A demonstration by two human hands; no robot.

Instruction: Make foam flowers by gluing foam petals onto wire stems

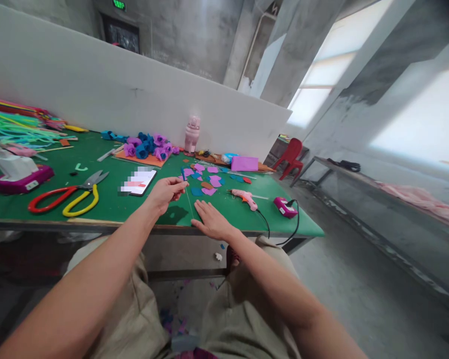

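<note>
My left hand (167,192) hovers over the green table (108,204) with its fingers pinched on the top of a thin wire stick (189,203) that slants down to the table's front edge. My right hand (210,220) lies flat on the mat beside that stick, fingers spread, holding nothing. Just beyond both hands lies a scatter of pink and blue felt petals (205,179). A phone (139,181) rests left of my left hand.
Red and yellow scissors (69,194) lie at left, near a purple-based stand (17,174). A pink glue gun (245,198) with cord and plug (285,207) sits right. Felt roses (147,146), a pink figurine (192,132), pipe cleaners (15,127) line the back.
</note>
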